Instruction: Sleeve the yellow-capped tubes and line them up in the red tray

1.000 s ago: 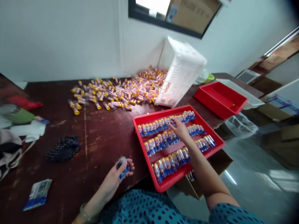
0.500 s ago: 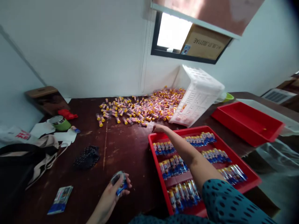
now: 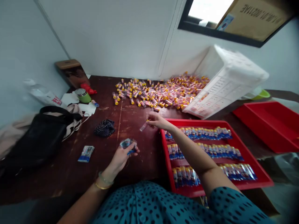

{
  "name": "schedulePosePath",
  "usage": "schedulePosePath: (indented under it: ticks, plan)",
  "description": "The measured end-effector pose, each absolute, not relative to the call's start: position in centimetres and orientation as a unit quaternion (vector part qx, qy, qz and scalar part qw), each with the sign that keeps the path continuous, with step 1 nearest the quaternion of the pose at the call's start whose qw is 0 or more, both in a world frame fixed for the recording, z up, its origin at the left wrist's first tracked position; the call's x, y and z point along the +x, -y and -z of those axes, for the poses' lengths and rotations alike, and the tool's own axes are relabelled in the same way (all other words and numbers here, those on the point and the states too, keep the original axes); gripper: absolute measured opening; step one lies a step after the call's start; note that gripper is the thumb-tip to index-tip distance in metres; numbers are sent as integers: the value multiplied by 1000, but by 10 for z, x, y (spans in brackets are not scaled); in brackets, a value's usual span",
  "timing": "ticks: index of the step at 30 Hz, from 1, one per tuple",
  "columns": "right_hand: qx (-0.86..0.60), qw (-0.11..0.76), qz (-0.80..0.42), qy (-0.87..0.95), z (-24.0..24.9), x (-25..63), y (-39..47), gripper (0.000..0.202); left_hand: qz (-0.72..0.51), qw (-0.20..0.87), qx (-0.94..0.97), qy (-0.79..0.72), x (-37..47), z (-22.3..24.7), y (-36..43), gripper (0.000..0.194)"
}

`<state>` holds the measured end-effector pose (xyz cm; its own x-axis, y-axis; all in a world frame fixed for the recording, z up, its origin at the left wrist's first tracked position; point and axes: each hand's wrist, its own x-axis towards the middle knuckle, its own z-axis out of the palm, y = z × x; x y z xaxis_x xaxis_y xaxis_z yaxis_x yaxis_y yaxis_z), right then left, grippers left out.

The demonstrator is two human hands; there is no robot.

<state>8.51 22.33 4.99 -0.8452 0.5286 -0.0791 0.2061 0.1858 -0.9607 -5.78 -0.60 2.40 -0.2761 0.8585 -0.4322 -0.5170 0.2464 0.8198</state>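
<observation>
Clock centred on the left hand, and here we go: the biggest thing in play is the dark red-brown wooden table (image 3: 130,174), running beneath the whole scene. At 3 o'clock sits the wide, shallow, red plastic tray (image 3: 251,152), with 3 rows of clear-wrapped, yellow-topped, blue-ended packs (image 3: 207,133) inside and the right forearm crossing above them! Up at 2 o'clock, the white slatted plastic basket (image 3: 224,84) stands tilted, and between 2 and 3 o'clock there's the deeper red plastic bin (image 3: 275,121). Over at 1 o'clock sprawls the heap of small pink tubes with yellow caps (image 3: 161,93), right beside the basket. Swing round between 9 and 10 o'clock: a soft black bag (image 3: 44,133). Now the hands! The right hand (image 3: 154,121), at 1 o'clock and just beyond the tray's near-left corner region, has its fingers closed in a pinch on 1 small pink tube with a yellow cap (image 3: 144,125), tilted above the table. The left hand (image 3: 125,155) is curled around a bunch of clear-and-blue plastic wrappers (image 3: 128,145), thumb on top. Nearby, a dark dotted cloth (image 3: 104,128) lies crumpled at 10 o'clock, the green cylindrical cup (image 3: 83,95) is at 11, and a flat blue-and-white packet stack (image 3: 86,154) lies at 9.
</observation>
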Motion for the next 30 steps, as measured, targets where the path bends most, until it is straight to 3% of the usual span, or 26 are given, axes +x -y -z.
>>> schedulePosePath:
  ticks: [2,9,17,26,30]
  plan:
    - [-178,155,-592,770,-55,90,-192,13,-614,547,162,-546,-56,-22,6,33]
    - [-155,199,-404,879,-65,106,-118,9,-646,507,178,-543,-36,-23,10,32]
    - [-128,132,-317,931,-76,128,-109,10,-449,583,370,-567,-41,-28,20,28]
    - [-144,105,-298,938,-72,139,-102,10,-487,585,331,-559,-31,-21,19,30]
    - [-162,177,-344,908,-70,147,-109,15,-518,557,333,-557,-30,-17,15,29]
